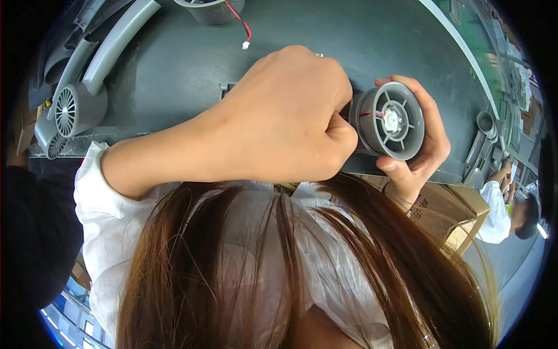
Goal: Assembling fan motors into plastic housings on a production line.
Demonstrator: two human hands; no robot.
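Observation:
My right hand wraps round a grey round fan housing, thumb below and fingers over the far side. Its flared open end faces up toward me, showing spokes, a white hub and a short red wire. Against the housing's left side, my left hand is closed in a fist, back of the hand up. Whatever its fingers grip is hidden beneath them. A small grey piece partly shows behind my left forearm.
Grey curved handle shells with round slotted ends lie at the left. Another grey housing with a red and black wire stands at the far edge. Grey parts lie at right. A carton sits below the bench; a person is beyond.

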